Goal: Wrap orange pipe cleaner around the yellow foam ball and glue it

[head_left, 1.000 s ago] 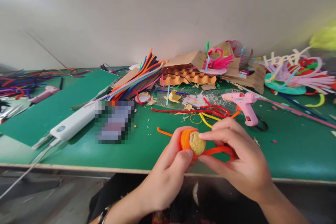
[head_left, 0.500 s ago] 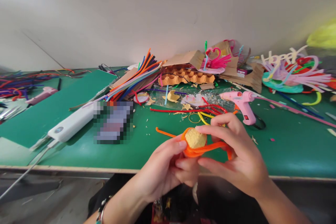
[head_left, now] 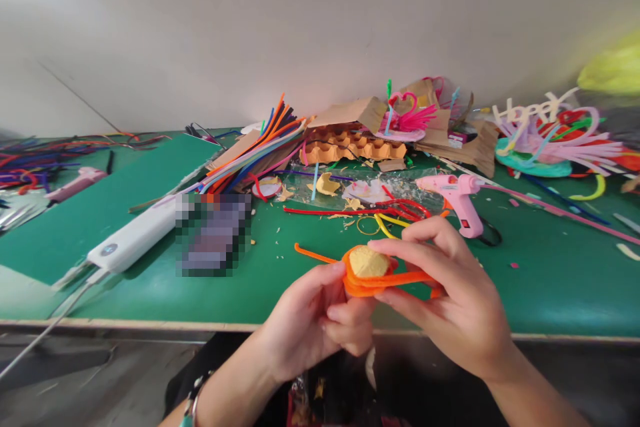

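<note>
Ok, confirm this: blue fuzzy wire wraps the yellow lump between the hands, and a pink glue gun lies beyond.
Wrong colour: the head view shows orange fuzzy wire around the yellow lump between left hand and right hand; a pink glue gun does lie beyond.

Two hands [head_left: 313, 320] [head_left: 463, 300], one yellow lump [head_left: 369, 262] and two glue guns [head_left: 80, 184] [head_left: 464, 199] show.

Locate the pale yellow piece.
In the head view, the pale yellow piece sits below and right of centre, between the left hand and right hand, ringed by orange strip.
</note>
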Demonstrator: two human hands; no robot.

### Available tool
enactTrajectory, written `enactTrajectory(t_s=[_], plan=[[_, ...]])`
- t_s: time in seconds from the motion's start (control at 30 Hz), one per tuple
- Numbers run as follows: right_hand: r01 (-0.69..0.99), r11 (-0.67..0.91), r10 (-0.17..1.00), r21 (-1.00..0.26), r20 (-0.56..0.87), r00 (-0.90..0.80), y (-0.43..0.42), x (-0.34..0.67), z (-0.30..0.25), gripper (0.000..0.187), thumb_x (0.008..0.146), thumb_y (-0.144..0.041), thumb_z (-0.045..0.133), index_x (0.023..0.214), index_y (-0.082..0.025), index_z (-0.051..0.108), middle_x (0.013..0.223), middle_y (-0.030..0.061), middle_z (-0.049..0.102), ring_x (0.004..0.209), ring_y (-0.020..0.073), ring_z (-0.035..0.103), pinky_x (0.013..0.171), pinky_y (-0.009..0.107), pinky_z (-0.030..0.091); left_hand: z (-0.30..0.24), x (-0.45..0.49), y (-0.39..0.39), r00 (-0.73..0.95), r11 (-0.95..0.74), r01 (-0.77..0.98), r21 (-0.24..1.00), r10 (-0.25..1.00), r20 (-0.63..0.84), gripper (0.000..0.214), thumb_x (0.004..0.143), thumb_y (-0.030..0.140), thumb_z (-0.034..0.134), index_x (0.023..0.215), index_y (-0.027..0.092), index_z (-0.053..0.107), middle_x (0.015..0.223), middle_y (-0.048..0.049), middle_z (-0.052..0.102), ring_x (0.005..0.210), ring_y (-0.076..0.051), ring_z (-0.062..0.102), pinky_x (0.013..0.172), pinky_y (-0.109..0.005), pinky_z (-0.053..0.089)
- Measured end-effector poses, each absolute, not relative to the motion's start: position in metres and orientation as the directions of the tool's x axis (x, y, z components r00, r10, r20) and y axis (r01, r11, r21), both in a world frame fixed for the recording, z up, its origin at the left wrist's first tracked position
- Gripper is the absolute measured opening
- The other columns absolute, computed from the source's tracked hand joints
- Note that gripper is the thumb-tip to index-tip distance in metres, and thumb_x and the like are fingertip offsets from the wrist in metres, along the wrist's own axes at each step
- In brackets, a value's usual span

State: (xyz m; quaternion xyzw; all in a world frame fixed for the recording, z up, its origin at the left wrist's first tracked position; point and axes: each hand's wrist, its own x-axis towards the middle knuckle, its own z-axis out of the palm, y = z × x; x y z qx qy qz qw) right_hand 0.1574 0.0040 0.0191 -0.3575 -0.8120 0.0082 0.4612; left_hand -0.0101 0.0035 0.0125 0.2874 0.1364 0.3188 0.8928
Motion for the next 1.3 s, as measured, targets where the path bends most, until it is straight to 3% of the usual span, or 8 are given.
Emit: enactTrajectory(t_s=[0.1,0.2,0.37,0.67,1.3], plan=[[0.588,0.739,0.579,-0.330,0.757,-0.303,0.005,0.157,0.018,0.022,0.087,-0.032,0.055,0.106,-0.022,0.059,0.082,0.0020,0.047,0.071,0.0126,0.053,0.058,0.023,0.050,0.012,-0.006,0.001,0.690,0.510,-0.487,0.710,0.723,-0.046,0.033,0.082,0.044,0.048,0.062,0.018,0.041,0.048,0.0105,0.024,0.040,-0.004,0.014,0.046,-0.024,0.014],[0.623,0.721,0.571,-0.303,0.768,-0.288,0.005,0.156,0.018,0.021,0.087,-0.032,0.055,0.105,-0.022,0.060,0.081,0.0022,0.049,0.069,0.0132,0.054,0.056,0.025,0.051,0.008,-0.002,-0.003,0.575,0.372,-0.457,0.808,0.816,-0.050,0.029,0.082,0.044,0.049,0.075,0.017,0.046,0.055,0.0087,0.035,0.042,-0.004,0.017,0.045,-0.024,0.012],[0.673,0.702,0.547,-0.232,0.781,-0.301,0.005,0.152,0.019,0.020,0.087,-0.031,0.054,0.103,-0.023,0.063,0.077,0.0017,0.049,0.064,0.0132,0.055,0.052,0.026,0.050,0.000,0.001,-0.008,0.461,0.308,-0.400,0.863,0.882,-0.101,0.030,0.083,0.048,0.049,0.083,0.019,0.044,0.056,0.0082,0.038,0.045,-0.005,0.018,0.045,-0.023,0.014],[0.631,0.729,0.548,-0.265,0.779,-0.306,0.000,0.149,0.017,0.019,0.086,-0.029,0.056,0.103,-0.022,0.062,0.076,0.0013,0.050,0.063,0.0125,0.054,0.050,0.025,0.049,-0.005,-0.001,-0.011,0.450,0.269,-0.410,0.872,0.891,-0.063,0.024,0.084,0.043,0.040,0.077,0.020,0.042,0.056,0.0079,0.028,0.051,-0.009,0.016,0.048,-0.025,0.017],[0.622,0.746,0.539,-0.236,0.764,-0.356,0.004,0.152,0.017,0.020,0.086,-0.025,0.054,0.104,-0.022,0.061,0.078,0.0019,0.053,0.065,0.0130,0.058,0.053,0.025,0.051,0.011,0.004,-0.003,0.480,0.432,-0.478,0.765,0.858,-0.185,0.016,0.064,0.032,0.045,0.072,0.021,0.036,0.049,0.0118,0.026,0.041,-0.005,0.014,0.046,-0.026,0.009]])
